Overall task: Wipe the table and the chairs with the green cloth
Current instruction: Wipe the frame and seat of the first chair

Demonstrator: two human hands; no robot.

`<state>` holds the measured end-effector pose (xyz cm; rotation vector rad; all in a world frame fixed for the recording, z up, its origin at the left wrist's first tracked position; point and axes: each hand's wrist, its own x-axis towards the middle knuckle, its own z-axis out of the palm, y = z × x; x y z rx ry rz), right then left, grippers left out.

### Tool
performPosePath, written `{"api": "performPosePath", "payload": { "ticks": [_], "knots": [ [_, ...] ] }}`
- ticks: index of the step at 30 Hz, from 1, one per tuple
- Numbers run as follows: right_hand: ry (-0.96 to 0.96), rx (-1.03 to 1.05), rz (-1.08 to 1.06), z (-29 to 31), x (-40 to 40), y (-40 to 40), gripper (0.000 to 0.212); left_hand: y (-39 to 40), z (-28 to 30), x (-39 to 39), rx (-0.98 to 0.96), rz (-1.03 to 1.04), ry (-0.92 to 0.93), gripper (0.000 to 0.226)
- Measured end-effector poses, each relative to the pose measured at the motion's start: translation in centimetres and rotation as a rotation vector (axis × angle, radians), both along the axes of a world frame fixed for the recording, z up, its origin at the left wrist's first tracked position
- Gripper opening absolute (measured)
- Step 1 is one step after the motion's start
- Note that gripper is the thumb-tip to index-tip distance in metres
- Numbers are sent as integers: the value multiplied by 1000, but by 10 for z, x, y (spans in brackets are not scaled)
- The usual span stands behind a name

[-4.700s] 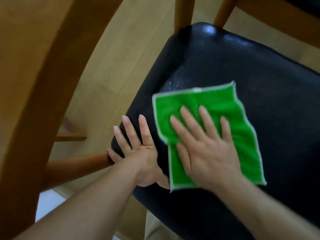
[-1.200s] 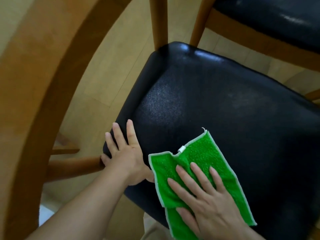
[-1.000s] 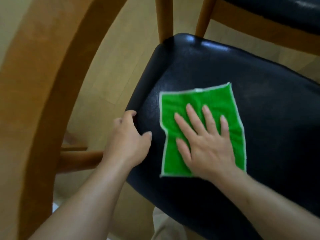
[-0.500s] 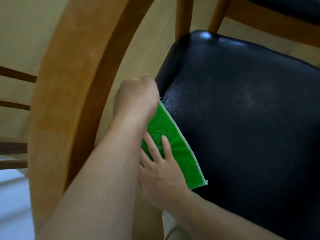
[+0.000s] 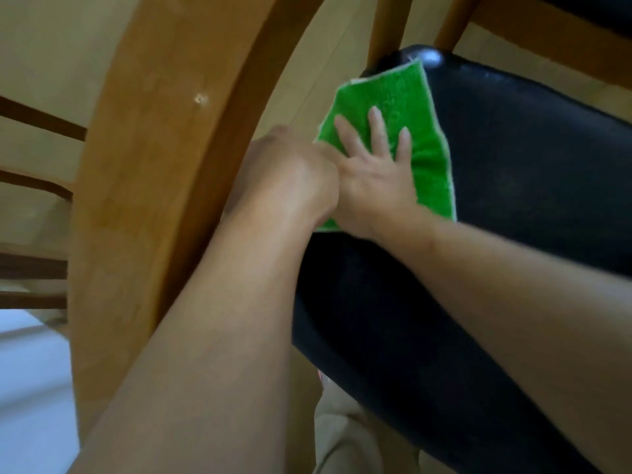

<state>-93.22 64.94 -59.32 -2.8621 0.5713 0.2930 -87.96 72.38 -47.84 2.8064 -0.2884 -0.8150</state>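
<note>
Green cloth [image 5: 393, 131] lies draped over the left edge of the black padded chair seat [image 5: 513, 200], near its far corner, and my right hand [image 5: 372, 172] presses flat on it. The fingers [image 5: 376, 128] are straight and spread, pointing away from me toward the far corner of the seat, with the palm on the lower half of the cloth. Nothing is pinched there; the hand simply bears down on the fabric. Cloth shows beyond the fingertips, to their right, and a small strip peeks out under the wrist.

My left hand [image 5: 290, 172] sits just beside the right one, touching it at the knuckles, at the seat's left edge. I see only its back, and the fingers are hidden below, so I cannot tell whether they are curled on the cloth, on the seat edge, or on nothing.

Both forearms reach in from the bottom of the head view, the left one steeply from the lower left, the right one slanting in from the lower right across the seat.

A curved wooden chair back [image 5: 154, 165] rises at left, over pale wooden floor [image 5: 51, 46].
</note>
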Motion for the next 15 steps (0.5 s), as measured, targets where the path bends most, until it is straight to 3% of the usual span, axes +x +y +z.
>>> {"api": "performPosePath", "payload": {
  "ticks": [4, 8, 12, 15],
  "knots": [
    [-125, 80, 216, 11, -53, 80, 54, 1, -2, -2, 46, -76, -5, 28],
    [-71, 128, 385, 10, -86, 97, 47, 3, -1, -2, 109, -131, 14, 27],
    [-212, 235, 348, 11, -58, 49, 40, 1, 1, -5, 112, -163, 63, 29],
    [-97, 48, 180, 10, -17, -3, 61, 1, 2, -7, 74, -189, 37, 29]
  ]
}}
